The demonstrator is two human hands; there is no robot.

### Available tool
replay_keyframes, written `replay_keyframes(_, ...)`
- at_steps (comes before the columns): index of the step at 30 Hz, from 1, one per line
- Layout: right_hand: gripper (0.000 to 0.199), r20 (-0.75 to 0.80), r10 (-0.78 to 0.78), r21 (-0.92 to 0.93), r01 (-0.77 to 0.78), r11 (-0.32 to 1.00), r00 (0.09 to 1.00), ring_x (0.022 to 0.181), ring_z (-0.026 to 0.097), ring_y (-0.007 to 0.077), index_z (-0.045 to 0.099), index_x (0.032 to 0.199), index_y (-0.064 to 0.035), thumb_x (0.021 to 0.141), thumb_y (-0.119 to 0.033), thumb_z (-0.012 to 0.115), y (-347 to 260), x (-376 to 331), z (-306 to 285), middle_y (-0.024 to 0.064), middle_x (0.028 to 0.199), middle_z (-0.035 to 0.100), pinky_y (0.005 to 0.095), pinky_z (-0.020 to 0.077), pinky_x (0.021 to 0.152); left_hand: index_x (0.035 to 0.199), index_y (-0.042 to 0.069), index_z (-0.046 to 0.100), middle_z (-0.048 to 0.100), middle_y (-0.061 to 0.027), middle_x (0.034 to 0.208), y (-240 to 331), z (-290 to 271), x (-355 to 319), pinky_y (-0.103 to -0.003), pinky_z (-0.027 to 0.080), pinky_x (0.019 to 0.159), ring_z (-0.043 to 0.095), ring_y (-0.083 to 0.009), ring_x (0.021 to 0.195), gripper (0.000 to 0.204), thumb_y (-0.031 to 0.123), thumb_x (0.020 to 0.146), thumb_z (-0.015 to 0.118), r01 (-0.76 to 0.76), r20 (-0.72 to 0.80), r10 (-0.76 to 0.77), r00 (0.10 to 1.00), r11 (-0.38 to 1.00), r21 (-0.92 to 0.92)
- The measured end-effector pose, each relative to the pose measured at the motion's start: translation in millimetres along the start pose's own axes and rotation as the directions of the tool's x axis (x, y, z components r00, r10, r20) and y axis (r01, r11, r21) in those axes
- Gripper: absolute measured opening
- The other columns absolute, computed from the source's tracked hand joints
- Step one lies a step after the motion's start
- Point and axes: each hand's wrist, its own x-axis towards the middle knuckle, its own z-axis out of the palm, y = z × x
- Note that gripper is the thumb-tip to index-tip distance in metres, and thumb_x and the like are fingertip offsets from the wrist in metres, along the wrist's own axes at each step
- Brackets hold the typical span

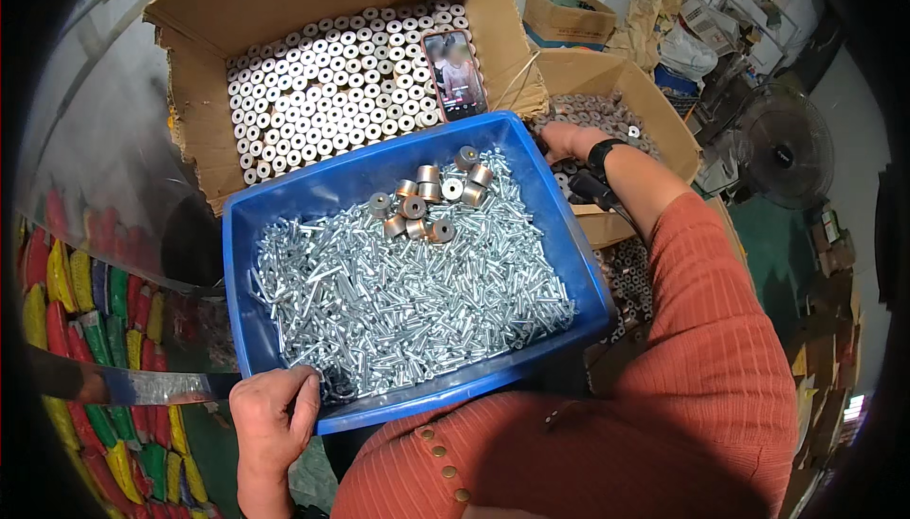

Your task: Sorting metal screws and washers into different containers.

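A blue plastic bin (569, 244) rests in front of me, filled with shiny metal screws (398, 291). Several short metal cylinders (427, 201) lie on top of the screws near the far side. My left hand (270, 415) grips the bin's near left corner, fingers curled over the rim. My right hand (569, 140) reaches past the bin's far right corner into a cardboard box of metal cylinders (607, 116); its fingers are partly hidden behind the bin's edge. A black band is on that wrist.
A large open cardboard box (199, 111) behind the bin holds rows of upright metal cylinders, with a phone (455, 73) lying on them. A metal sheet and coloured bundles (85, 310) are at left. More boxes and a fan (782, 145) stand at right.
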Motion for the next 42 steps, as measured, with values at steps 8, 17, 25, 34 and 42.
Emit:
replay_keyframes(8,0.068,0.036,-0.192,0.048,0.191,0.980,0.981,0.108,0.065,0.0345,0.067,0.115,0.0021,0.070,-0.046,0.085,14,25,23,0.0200,0.114,0.069,0.0425,0.0527,0.090,0.079,0.003,0.069,0.060,-0.0133,0.062,-3,-2,-2,-0.039,0.045,0.054,0.061,-0.0321,0.056,0.005,0.008,0.079,0.069,0.001,-0.009,0.000,1.000,1.000,0.009)
replay_keyframes(17,0.043,-0.009,-0.033,0.741,0.029,0.671,0.999,0.064,0.055,0.0095,0.069,0.113,-0.0049,0.083,-0.036,0.075,32,-81,-48,0.0059,0.088,0.070,0.0256,0.0442,0.053,0.079,0.002,0.069,0.060,-0.0144,0.063,-4,-2,-5,-0.039,0.046,0.054,0.061,-0.0330,0.057,0.006,0.008,0.079,0.069,-0.044,-0.027,0.043,0.999,0.999,-0.030)
replay_keyframes(25,0.036,-0.299,-0.140,0.872,0.330,0.361,0.944,0.061,0.051,0.0054,0.064,0.117,-0.0047,0.089,-0.026,0.069,-106,-214,-157,0.0057,0.091,0.068,0.0206,0.0401,0.050,0.081,0.001,0.070,0.063,-0.0185,0.070,-8,-1,-11,-0.040,0.049,0.057,0.064,-0.0357,0.063,0.008,0.008,0.082,0.068,-0.098,-0.107,0.090,0.990,0.993,-0.072)
replay_keyframes(34,0.042,-0.240,-0.174,-0.001,0.179,0.984,0.955,0.094,0.067,0.0369,0.060,0.120,-0.0079,0.084,-0.028,0.068,-267,-177,-71,0.0184,0.097,0.069,0.0484,0.0538,0.082,0.078,0.005,0.069,0.064,-0.0171,0.071,-20,-5,-19,-0.043,0.050,0.060,0.063,-0.0363,0.066,0.012,0.015,0.085,0.065,-0.194,-0.162,0.175,0.971,0.975,-0.108)
replay_keyframes(42,0.037,-0.292,-0.293,0.072,0.326,0.943,0.910,0.087,0.069,0.0331,0.067,0.110,-0.0057,0.083,-0.031,0.070,-275,-181,-105,0.0183,0.090,0.070,0.0459,0.0536,0.078,0.070,0.006,0.065,0.063,-0.0153,0.067,-31,-3,-25,-0.046,0.050,0.060,0.063,-0.0363,0.065,0.021,0.020,0.086,0.063,-0.226,-0.148,0.210,0.966,0.969,-0.100)
